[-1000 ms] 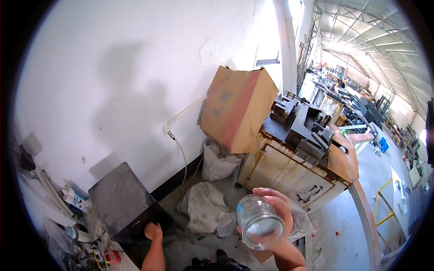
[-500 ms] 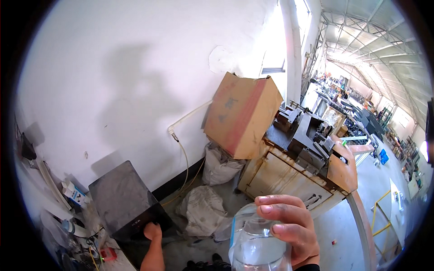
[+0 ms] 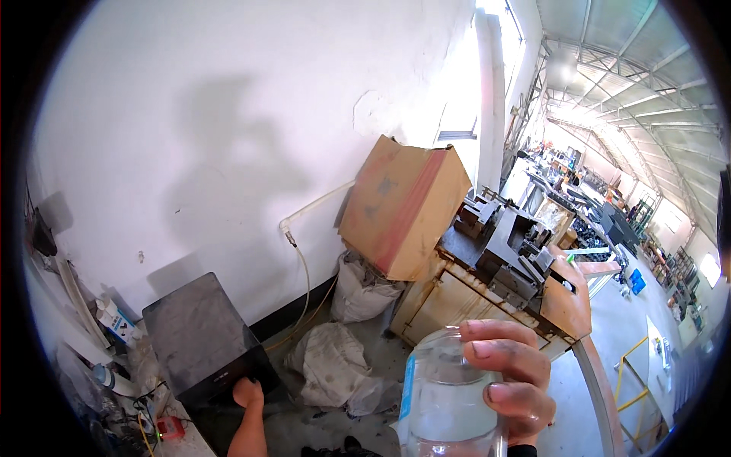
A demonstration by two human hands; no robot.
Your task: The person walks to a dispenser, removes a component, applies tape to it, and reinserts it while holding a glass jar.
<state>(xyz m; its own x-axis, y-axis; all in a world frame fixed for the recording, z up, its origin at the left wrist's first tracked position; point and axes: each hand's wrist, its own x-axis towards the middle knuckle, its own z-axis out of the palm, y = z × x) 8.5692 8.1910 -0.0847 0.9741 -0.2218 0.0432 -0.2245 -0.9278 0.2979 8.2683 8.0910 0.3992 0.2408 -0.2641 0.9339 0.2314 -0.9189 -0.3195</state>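
My right hand (image 3: 521, 373) is wrapped round a large clear bottle (image 3: 445, 404), close to the camera at the lower middle. The bottle has a blue strip down its left side, and its lower end runs out of the picture. At the lower left my left hand (image 3: 247, 392) is curled against the front of a dark box-shaped appliance (image 3: 202, 327) with a dusty top. Its fingers go into shadow there, and whatever they grip is hidden.
Pale sacks (image 3: 331, 362) lie on the floor by the wall. A cardboard box (image 3: 400, 206) leans beside a metal machine (image 3: 514, 244) on a rusty cabinet (image 3: 449, 301). A cluttered bench (image 3: 179, 426) runs along the left. A thin hose (image 3: 307, 282) hangs from a wall pipe.
The bottle and my right hand have shifted slightly right in the picture. My left hand stays at the appliance's front. The surroundings have moved a little left and down as the view turned.
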